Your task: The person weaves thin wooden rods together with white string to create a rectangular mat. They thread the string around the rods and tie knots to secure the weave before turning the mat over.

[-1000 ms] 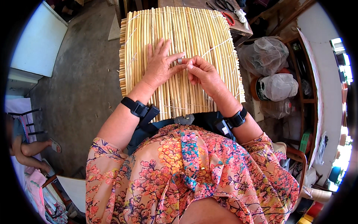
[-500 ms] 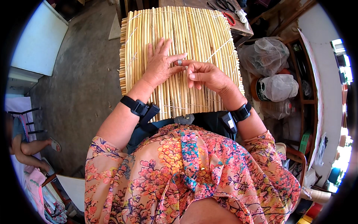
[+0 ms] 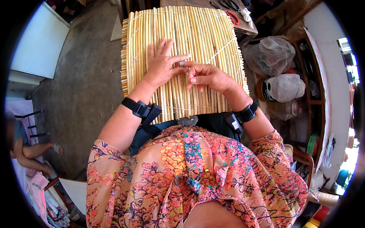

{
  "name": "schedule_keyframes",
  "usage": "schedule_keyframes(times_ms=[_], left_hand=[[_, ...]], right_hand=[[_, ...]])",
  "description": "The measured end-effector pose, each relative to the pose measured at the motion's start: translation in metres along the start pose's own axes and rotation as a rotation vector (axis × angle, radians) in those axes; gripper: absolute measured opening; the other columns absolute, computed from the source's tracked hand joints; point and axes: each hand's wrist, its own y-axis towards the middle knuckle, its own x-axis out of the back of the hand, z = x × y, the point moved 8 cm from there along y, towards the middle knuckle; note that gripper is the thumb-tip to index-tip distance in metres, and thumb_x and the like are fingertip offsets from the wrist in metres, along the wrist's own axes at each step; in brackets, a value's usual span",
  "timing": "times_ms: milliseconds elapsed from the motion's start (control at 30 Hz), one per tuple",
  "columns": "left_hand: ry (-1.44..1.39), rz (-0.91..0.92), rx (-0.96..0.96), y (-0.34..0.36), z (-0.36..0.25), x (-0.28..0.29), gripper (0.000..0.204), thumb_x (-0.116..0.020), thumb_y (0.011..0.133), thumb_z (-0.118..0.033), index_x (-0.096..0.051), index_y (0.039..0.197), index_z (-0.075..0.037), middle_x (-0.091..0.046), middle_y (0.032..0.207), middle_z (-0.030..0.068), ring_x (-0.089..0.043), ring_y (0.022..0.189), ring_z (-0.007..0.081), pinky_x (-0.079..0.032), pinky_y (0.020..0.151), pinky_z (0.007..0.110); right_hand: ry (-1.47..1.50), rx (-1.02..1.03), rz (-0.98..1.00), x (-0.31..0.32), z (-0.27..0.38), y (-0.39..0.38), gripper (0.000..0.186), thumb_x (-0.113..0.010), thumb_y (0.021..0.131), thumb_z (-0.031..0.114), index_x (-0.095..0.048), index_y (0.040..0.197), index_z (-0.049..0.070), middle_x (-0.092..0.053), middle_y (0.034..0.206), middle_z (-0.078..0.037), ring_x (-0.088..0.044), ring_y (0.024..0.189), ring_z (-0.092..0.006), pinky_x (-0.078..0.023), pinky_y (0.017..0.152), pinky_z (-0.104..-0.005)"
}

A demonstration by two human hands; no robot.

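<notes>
A mat of pale thin sticks (image 3: 213, 34), laid side by side in layers and tied with white string (image 3: 222, 49), lies in front of me, its near edge by my lap. My left hand (image 3: 161, 70) rests on its middle, open, three fingers spread away from me and forefinger and thumb stretched to the right. Meeting them there is my right hand (image 3: 209, 76), its forefinger pointing left with a metal ring band (image 3: 181, 64) near the tip. Its thumb and other fingers are curled closed; anything pinched in them is too small to make out.
Beyond the mat, a wooden table (image 3: 245, 32) holds red-handled scissors (image 3: 232, 18), dark scissors (image 3: 229, 4) and a white string bundle (image 3: 246, 17). Plastic bags (image 3: 272, 57) and a shelf (image 3: 313, 91) stand right. At far left, a person's bare legs (image 3: 36, 150) show.
Both hands keep nearly the same pose over the mat. My right hand has shifted very slightly left, its curled fingers now a little closer to my left thumb.
</notes>
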Motion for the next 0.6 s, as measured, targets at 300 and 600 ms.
schedule_keyframes(times_ms=[300,600], left_hand=[[-0.02,0.011,0.026,0.0,0.002,0.001,0.04,-0.07,0.069,-0.038,-0.062,0.108,-0.036,-0.031,0.14,0.0122,-0.017,0.134,0.0303,0.002,0.109,0.049],[-0.316,-0.166,-0.072,-0.003,-0.004,0.03,0.026,-0.076,0.064,-0.015,-0.067,0.088,-0.016,-0.045,0.129,0.0072,-0.025,0.13,0.032,-0.024,0.106,0.044]], right_hand=[[-0.017,0.011,-0.017,0.0,-0.002,0.001,0.028,-0.056,0.087,0.012,-0.05,0.113,0.001,-0.056,0.085,-0.001,-0.058,0.074,-0.0101,-0.044,0.057,-0.0204],[-0.056,0.066,-0.06,-0.005,0.002,-0.003,0.047,-0.055,0.087,0.01,-0.037,0.129,-0.002,-0.053,0.081,0.001,-0.054,0.07,-0.0065,-0.044,0.056,-0.0192]])
